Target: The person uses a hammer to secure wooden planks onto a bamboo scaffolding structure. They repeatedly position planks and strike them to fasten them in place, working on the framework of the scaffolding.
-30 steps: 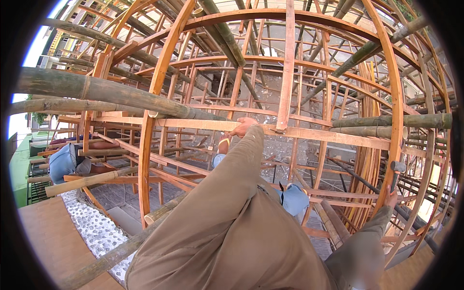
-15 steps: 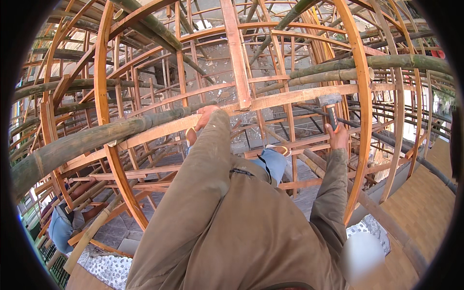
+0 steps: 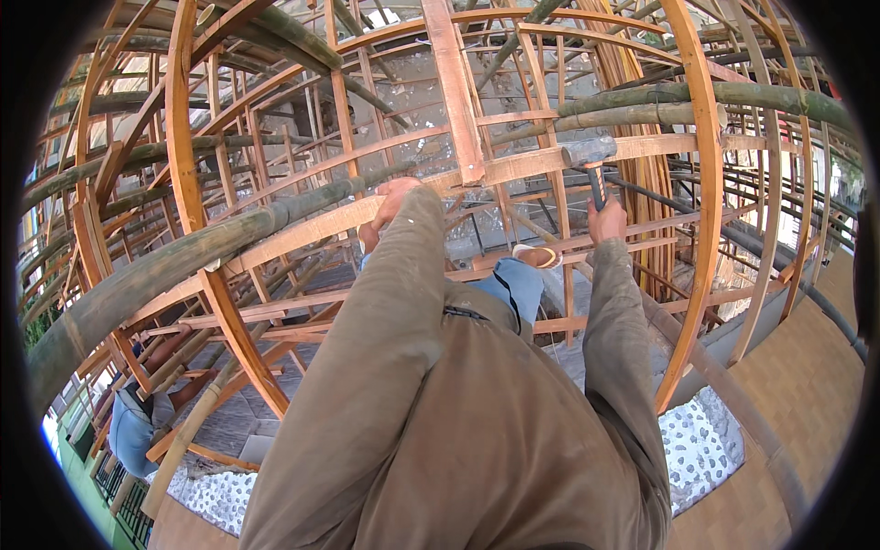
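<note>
"Head view, biggest thing first: what is it?"

"A timber frame (image 3: 181,119) of curved, orange-brown uprights and crosspieces. A thick bamboo pole (image 3: 211,246) slants across its left part, thinning toward the middle."

"And the piece being worked?"

"That pale beam (image 3: 522,168), crosswise in front of the person, reaching the frame's right-hand curved upright. A plank (image 3: 454,92) comes down to the beam's middle; whether the two are fastened, I cannot tell."

"Anyone else about?"

"One co-worker (image 3: 134,431) in blue, by the frame's lower left corner."

"Smaller still?"

"A hammer (image 3: 594,170), head up, overlapping the beam in this view, right of the plank. I can't say if it touches. The right hand (image 3: 608,223) has its fingers closed round the handle. The left hand (image 3: 394,194) lies at the beam, left of the plank; the sleeve (image 3: 385,275) leaves little of its fingers to see, so I cannot tell whether they pinch the wood or just rest."

"Which step is that?"

"I judge it as steadying the beam, hammer ready close by. A blow would call for a square hammer face and left fingers kept well away from the spot struck."
</note>
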`<state>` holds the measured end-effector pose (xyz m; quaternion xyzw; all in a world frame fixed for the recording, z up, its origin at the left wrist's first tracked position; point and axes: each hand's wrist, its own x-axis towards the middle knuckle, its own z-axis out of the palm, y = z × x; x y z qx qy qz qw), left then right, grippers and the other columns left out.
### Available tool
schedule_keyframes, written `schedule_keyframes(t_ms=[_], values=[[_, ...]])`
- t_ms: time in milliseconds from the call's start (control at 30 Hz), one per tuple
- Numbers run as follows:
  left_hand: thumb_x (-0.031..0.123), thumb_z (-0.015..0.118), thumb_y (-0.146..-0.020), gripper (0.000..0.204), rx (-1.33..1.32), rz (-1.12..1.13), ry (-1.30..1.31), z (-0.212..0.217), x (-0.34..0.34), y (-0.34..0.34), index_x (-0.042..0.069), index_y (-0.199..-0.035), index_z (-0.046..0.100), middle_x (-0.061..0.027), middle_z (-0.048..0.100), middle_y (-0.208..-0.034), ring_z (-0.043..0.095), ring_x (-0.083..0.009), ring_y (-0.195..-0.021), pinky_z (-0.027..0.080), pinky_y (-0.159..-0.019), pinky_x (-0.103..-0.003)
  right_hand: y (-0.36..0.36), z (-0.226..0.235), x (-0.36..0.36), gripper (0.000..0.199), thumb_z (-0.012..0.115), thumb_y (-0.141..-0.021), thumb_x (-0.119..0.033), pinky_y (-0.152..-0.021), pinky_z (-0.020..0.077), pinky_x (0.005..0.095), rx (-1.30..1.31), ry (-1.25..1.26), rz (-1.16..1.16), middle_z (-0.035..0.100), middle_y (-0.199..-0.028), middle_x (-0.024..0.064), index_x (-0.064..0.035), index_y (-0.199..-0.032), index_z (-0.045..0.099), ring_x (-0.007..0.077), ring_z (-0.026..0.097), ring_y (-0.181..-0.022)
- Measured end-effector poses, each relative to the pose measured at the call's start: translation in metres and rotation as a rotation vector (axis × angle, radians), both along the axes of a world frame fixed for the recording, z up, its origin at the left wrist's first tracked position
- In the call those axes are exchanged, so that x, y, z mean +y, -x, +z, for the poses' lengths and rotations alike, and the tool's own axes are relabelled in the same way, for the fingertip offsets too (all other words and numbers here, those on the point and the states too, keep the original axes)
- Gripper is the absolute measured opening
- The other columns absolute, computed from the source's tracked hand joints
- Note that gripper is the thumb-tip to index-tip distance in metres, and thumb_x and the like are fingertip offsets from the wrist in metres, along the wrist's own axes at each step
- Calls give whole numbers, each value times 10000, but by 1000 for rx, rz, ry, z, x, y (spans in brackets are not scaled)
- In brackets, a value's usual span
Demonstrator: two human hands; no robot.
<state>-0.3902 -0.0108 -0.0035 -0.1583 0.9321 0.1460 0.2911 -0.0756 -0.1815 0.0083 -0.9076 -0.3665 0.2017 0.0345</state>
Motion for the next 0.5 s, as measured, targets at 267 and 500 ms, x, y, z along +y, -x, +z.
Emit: schedule_keyframes(t_ms=[267, 500], values=[[663, 495, -943, 956, 12, -55, -30, -22, -18, 12, -54, -1531, 261, -226, 514, -1462, 559, -377, -1288, 392, -1099, -567, 0, 9, 3, 376, 692, -911, -369, -883, 523, 552, 34, 80, -31, 709, -1063, 270, -33, -1077, 655, 467, 659, -1063], [678, 608, -895, 943, -793, -575, -421, 4, -103, 129, 99, -1573, 300, -213, 309, -1586, 477, -377, -1352, 372, -1007, -716, -7, 6, 3, 343, 704, -915, -328, -899, 522, 544, 20, 72, 11, 702, -1058, 290, -16, -1049, 659, 479, 652, -1059]])
